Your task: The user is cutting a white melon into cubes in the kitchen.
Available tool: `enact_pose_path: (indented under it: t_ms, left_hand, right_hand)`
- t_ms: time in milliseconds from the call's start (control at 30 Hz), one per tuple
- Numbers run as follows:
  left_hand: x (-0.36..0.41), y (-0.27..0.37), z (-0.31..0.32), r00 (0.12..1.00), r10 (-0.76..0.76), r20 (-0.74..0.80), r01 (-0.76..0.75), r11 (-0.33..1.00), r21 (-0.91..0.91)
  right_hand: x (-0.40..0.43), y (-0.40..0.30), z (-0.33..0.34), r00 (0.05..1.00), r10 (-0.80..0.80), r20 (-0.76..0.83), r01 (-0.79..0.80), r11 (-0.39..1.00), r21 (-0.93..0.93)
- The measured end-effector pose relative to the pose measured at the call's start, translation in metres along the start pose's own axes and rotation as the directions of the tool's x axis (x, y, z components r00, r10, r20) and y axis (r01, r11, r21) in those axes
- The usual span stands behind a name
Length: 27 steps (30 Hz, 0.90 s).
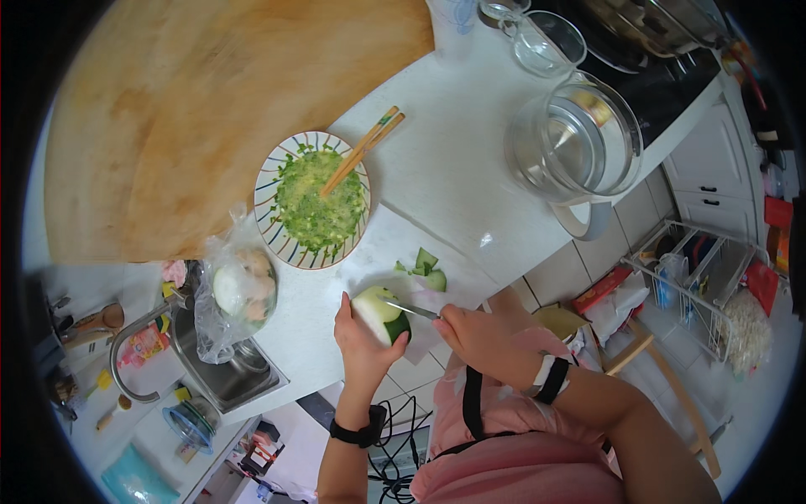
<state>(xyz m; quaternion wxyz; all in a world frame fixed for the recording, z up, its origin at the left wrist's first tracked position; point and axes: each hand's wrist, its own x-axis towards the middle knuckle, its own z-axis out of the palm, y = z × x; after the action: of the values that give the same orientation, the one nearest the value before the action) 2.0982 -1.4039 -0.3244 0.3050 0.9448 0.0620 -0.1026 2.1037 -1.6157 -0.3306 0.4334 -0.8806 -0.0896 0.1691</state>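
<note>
A partly peeled gourd-like vegetable (375,314) with pale flesh and a patch of dark green skin is gripped in my left hand (367,346). My right hand (478,337) holds a small metal knife (412,309) by its handle, which my fingers hide. The blade's tip meets the upper face of the vegetable. Cut green peel pieces (430,271) lie just beyond, on a white sheet (390,239) at the counter's edge. Farther off, a striped bowl (261,208) holds a chopped-green and yellowish mixture (321,201). Wooden chopsticks (362,151) rest in it.
A clear plastic bag (242,283) of round items stands beside the steel sink (233,372) with its curved faucet (116,359). A big wooden board (208,94) covers the far left. Right of it are a glass pitcher (529,151), a glass cup (548,47) and a pot (661,25).
</note>
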Motion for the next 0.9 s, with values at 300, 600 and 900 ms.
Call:
enact_pose_path:
  t_ms: [300, 600, 900]
  left_hand:
    - [-0.007, 0.001, -0.012, 0.967, -0.169, 0.193, 0.244, 0.835, -0.492]
    - [-0.015, 0.019, -0.028, 0.967, -0.049, 0.249, 0.224, 0.628, -0.745]
    - [-0.015, 0.019, -0.037, 0.97, 0.039, 0.242, 0.139, 0.725, -0.675]
  right_hand:
    - [0.02, -0.023, -0.023, 0.989, 0.013, 0.146, 0.0, 0.996, -0.088]
    - [0.032, -0.013, -0.053, 0.986, 0.021, 0.167, -0.021, 1.0, 0.0]
    - [0.03, -0.023, -0.067, 0.978, -0.07, 0.195, 0.103, 0.981, -0.162]
